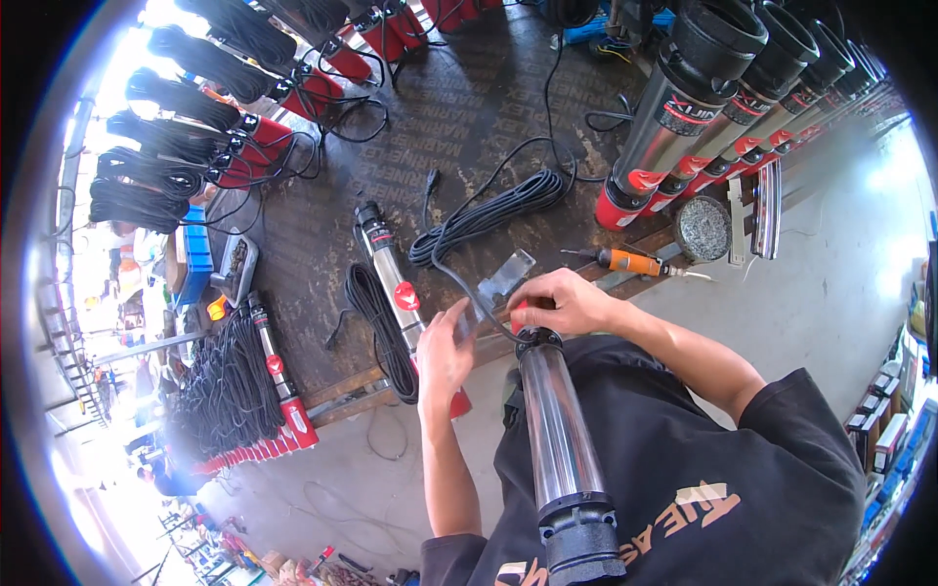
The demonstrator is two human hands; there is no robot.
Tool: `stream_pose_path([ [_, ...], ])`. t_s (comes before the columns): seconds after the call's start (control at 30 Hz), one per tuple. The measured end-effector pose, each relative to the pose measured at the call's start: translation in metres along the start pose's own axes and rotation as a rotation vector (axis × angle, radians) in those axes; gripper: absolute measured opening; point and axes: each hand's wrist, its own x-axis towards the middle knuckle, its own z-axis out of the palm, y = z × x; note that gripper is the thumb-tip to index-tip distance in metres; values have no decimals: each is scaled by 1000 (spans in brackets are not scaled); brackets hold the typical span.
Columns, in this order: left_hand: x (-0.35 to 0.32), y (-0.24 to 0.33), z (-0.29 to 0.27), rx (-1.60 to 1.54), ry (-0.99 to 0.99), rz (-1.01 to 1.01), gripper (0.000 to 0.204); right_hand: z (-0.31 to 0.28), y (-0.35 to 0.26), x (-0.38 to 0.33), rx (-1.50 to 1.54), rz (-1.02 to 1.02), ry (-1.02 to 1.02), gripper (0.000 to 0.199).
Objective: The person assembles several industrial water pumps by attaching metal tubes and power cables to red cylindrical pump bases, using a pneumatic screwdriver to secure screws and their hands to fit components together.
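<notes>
A steel cylindrical submersible pump with black ends leans against my torso, its upper end at the table edge. My right hand is closed around a small red piece at that end; the piece's kind is mostly hidden by the fingers. Left of the pump's end, my left hand is smeared by motion, so its grip is unclear. A black cable runs between the hands from the pump's end to a bundled coil on the table. Just beyond my right hand lies a clear plastic piece.
On the dark worktable, a slimmer pump lies beside a cable coil. Upright steel pumps line the right edge, near an orange power tool and a round bowl. Red-ended pumps with cables fill the far left.
</notes>
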Motion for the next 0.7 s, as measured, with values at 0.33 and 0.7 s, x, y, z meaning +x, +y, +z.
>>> stream_pose_path([
  [0.33, -10, 0, 6, -104, -191, 211, 47, -7, 54, -38, -125, -62, -31, 24],
  [0.7, -52, 31, 6, -55, -237, 355, 61, 0, 29, -78, -76, -25, -50, 38],
])
